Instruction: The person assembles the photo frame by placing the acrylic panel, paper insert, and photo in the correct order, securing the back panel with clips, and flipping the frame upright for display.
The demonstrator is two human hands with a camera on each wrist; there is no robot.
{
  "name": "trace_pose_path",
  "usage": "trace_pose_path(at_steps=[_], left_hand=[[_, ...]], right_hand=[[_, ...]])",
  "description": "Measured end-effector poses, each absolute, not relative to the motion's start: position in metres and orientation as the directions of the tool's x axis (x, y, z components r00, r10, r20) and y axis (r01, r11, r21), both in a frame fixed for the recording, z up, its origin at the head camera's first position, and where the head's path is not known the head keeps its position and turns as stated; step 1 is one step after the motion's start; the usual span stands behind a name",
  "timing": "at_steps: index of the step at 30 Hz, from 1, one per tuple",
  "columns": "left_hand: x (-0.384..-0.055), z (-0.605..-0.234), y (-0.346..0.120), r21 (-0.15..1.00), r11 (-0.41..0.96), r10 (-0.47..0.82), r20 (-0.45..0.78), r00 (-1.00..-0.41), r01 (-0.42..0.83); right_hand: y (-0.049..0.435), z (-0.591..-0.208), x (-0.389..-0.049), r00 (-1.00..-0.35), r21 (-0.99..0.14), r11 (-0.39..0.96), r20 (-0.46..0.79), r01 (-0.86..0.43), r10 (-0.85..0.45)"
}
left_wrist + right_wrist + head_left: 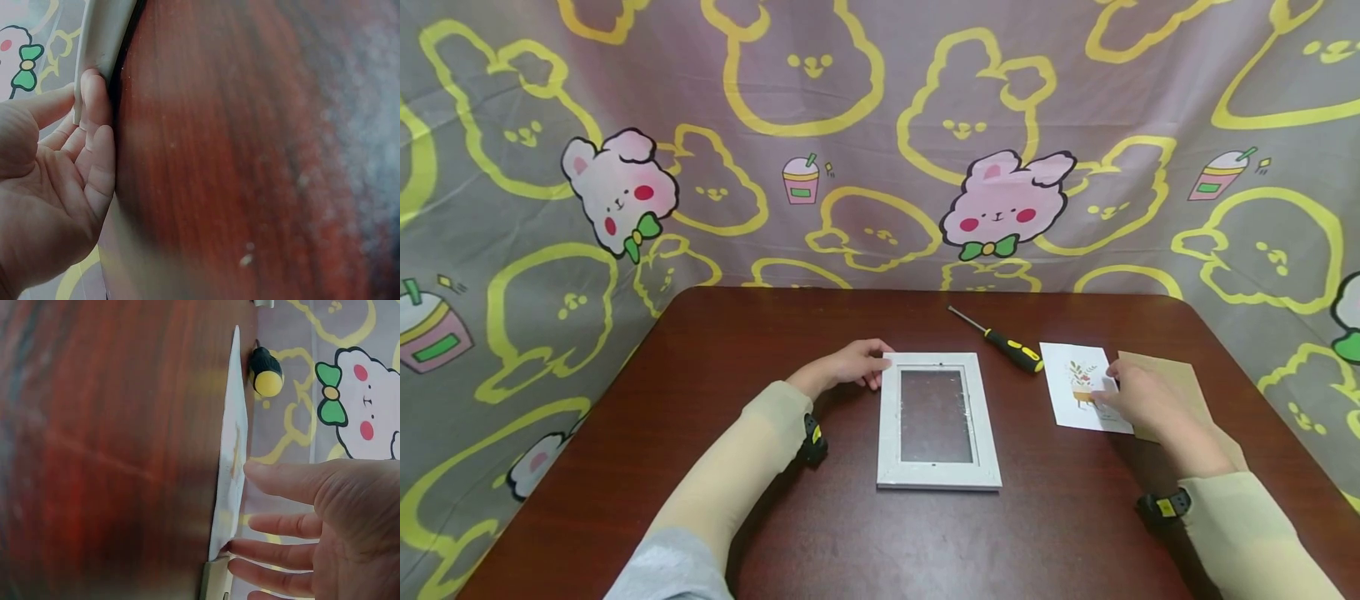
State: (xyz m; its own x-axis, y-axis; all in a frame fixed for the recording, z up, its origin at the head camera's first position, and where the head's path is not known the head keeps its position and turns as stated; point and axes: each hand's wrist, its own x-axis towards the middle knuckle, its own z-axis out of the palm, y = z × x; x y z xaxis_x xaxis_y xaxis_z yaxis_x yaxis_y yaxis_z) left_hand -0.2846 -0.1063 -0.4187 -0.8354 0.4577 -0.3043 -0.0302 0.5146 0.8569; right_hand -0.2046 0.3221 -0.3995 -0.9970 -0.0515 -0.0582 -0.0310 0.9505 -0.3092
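A white picture frame (940,477) with a clear pane lies near the middle of the dark wooden table. My left hand (852,364) pinches its far left corner; the left wrist view shows the thumb and fingers on either side of the frame's edge (103,37). To the right lies a white card (1067,408) printed with a potted plant. My right hand (1150,404) is over the card's right edge, with loosely extended fingers. In the right wrist view a fingertip (234,545) meets the card (232,434) near its edge.
A brown backing board (1172,379) lies under and beside my right hand, next to the card. Behind the card is a black and yellow screwdriver (1015,350), its shaft pointing to the back left. A patterned curtain (865,150) hangs behind the table (820,542).
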Motion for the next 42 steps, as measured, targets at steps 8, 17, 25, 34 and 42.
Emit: trace_pose_path(at_steps=[8,17,25,34,42], left_hand=[[-0.284,-0.417,-0.106,0.856,0.515,0.455,-0.305,-0.837,-0.032],[-0.282,-0.416,-0.105,0.861,0.508,0.460,-0.295,-0.838,-0.024],[-0.282,-0.418,-0.104,0.859,0.512,0.458,-0.301,-0.836,-0.029],[-0.282,-0.418,-0.105,0.856,0.515,0.447,-0.305,-0.841,-0.037],[-0.283,-0.419,-0.106,0.857,0.515,0.445,-0.294,-0.846,-0.027]], right_hand=[[0.319,-0.401,-0.205,-0.999,-0.316,0.949,-0.050,-0.002,-0.019],[0.325,-0.396,-0.220,-0.991,-0.348,0.937,-0.132,0.016,-0.032],[0.331,-0.384,-0.236,-0.949,-0.292,0.951,-0.314,0.099,0.002],[0.330,-0.384,-0.245,-0.927,-0.360,0.917,-0.373,0.171,0.026],[0.329,-0.387,-0.249,-0.922,-0.383,0.893,-0.379,0.235,0.080]])
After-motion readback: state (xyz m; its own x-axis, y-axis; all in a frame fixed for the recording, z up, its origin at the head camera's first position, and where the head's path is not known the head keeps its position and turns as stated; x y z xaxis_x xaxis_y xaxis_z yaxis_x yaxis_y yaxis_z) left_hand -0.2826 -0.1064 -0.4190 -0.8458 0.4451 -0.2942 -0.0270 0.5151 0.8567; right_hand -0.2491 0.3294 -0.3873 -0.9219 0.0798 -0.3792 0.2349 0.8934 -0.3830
